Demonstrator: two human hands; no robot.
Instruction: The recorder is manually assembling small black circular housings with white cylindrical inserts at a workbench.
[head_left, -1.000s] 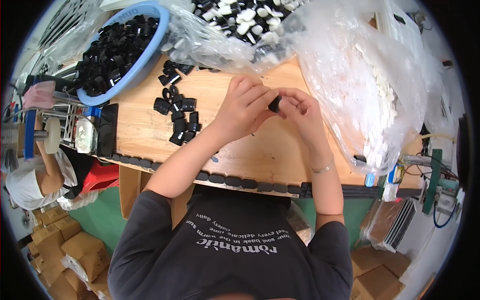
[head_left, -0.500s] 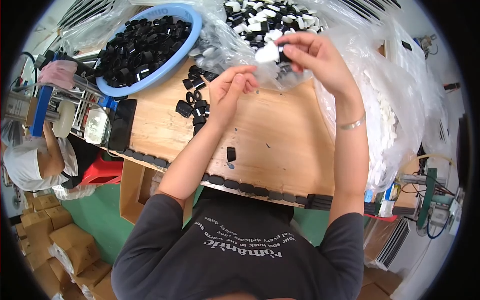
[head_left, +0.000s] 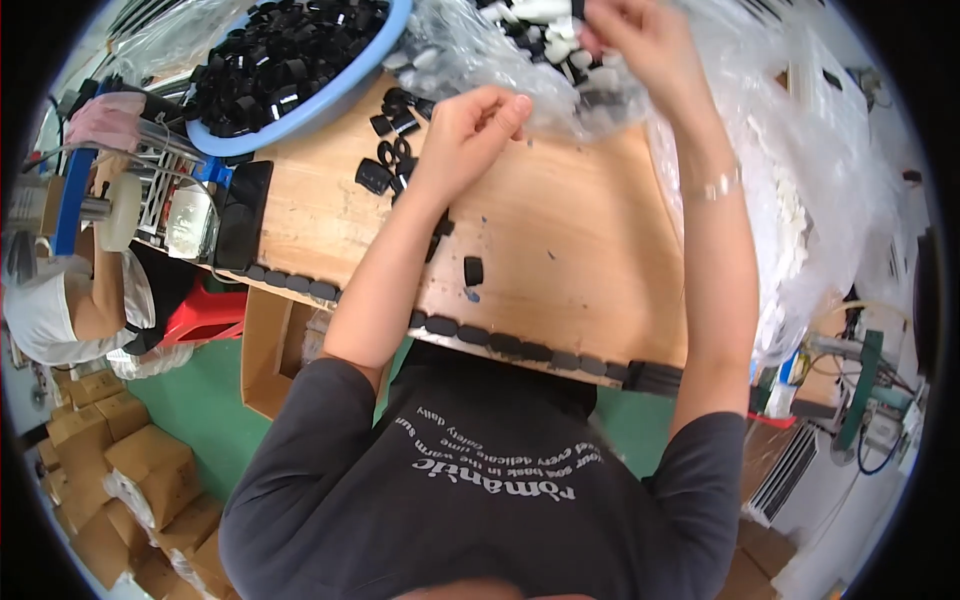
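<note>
My left hand (head_left: 468, 135) hovers over the wooden table (head_left: 570, 220) with its fingers curled in, right beside a small heap of black caps (head_left: 392, 152). Nothing shows in its grip. My right hand (head_left: 640, 45) reaches up to the clear plastic bag of white and black parts (head_left: 520, 35) at the table's far edge; its fingertips are among the parts, and I cannot tell whether they hold one. A single black cap (head_left: 473, 270) lies alone on the table near me.
A blue basin full of black caps (head_left: 290, 60) stands at the far left. Black caps line the table's front edge (head_left: 500, 342). A big clear bag of white parts (head_left: 800, 220) sits right. Another person in white (head_left: 60, 300), a red stool (head_left: 205, 312) and cardboard boxes (head_left: 100, 450) are left.
My hands worked together on a black cap, then parted. The cap now lies on the table. My right hand went up to the bag of parts; my left moved toward the heap of caps.
</note>
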